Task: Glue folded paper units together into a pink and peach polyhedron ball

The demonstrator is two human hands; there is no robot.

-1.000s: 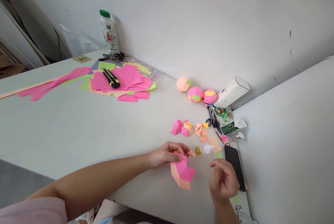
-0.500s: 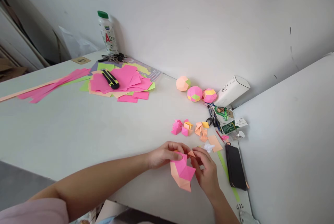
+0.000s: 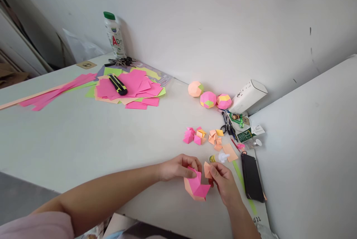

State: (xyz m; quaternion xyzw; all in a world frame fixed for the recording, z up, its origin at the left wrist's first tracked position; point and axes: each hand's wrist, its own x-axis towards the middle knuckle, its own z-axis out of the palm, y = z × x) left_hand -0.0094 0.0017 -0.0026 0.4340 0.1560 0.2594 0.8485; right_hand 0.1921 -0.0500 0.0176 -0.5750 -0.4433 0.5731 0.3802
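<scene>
My left hand (image 3: 177, 167) grips the top edge of a part-built paper shape (image 3: 195, 186) made of pink and orange folded units, held just above the white table (image 3: 69, 138). Beside it, my right hand (image 3: 223, 181) pinches a small orange folded piece (image 3: 207, 169) right against the shape's upper right side. A small glue bottle (image 3: 219, 157) lies on the table just behind my right hand.
Loose folded pink and orange units (image 3: 202, 136) lie behind the hands. Three finished paper balls (image 3: 209, 97) sit by the wall, next to a white box (image 3: 247, 96). A black phone (image 3: 251, 177) lies at the right. Paper sheets with a utility knife (image 3: 118, 83), keys and a bottle (image 3: 113, 34) are far left.
My right hand came in from the right, picked up the small orange piece and now holds it against the paper shape. The shape has turned a little in my left hand.
</scene>
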